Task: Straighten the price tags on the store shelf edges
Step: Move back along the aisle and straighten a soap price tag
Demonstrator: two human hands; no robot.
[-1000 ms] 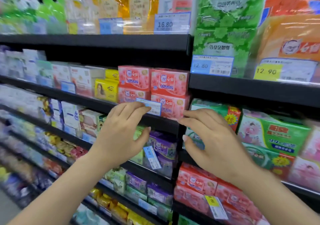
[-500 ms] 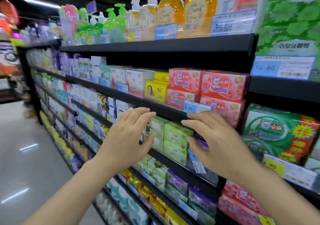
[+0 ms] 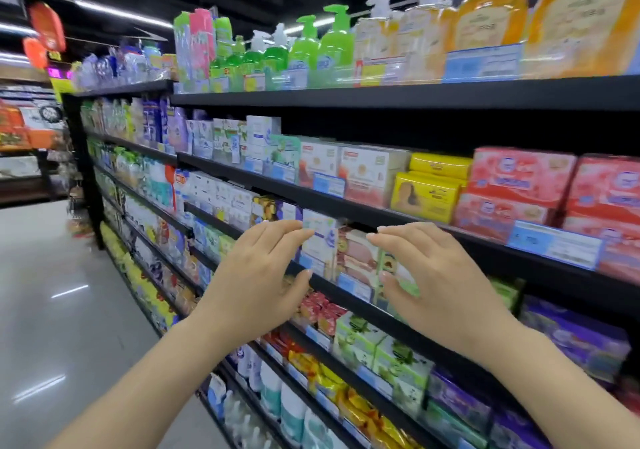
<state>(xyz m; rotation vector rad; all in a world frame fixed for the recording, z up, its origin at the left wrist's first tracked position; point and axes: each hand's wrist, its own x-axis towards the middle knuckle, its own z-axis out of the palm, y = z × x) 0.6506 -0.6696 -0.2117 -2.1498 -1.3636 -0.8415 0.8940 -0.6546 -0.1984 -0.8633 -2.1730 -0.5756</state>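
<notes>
The tags run along the black shelf edges. The nearest one, a blue tag [image 3: 353,287], sits on the shelf edge [image 3: 346,292] between the two hands, at 6 o'clock from a white box [image 3: 318,240]. It looks slightly tilted, though blur prevents a firm reading. A larger blue tag [image 3: 556,248] at 3 o'clock on the shelf above sits roughly parallel to its edge. Another [image 3: 329,184] at 12 o'clock hangs at a slight angle.

Progress, as a judgement: part of the run appears in order, and many tags toward 9 o'clock down the aisle remain to be checked. No tag is in contact with either hand.

The left hand [image 3: 258,282] and right hand [image 3: 440,286] are raised before the shelf, backs toward the camera, well apart. Fingers of both are relaxed, slightly bent, with thumbs spread, grasping nothing.
</notes>
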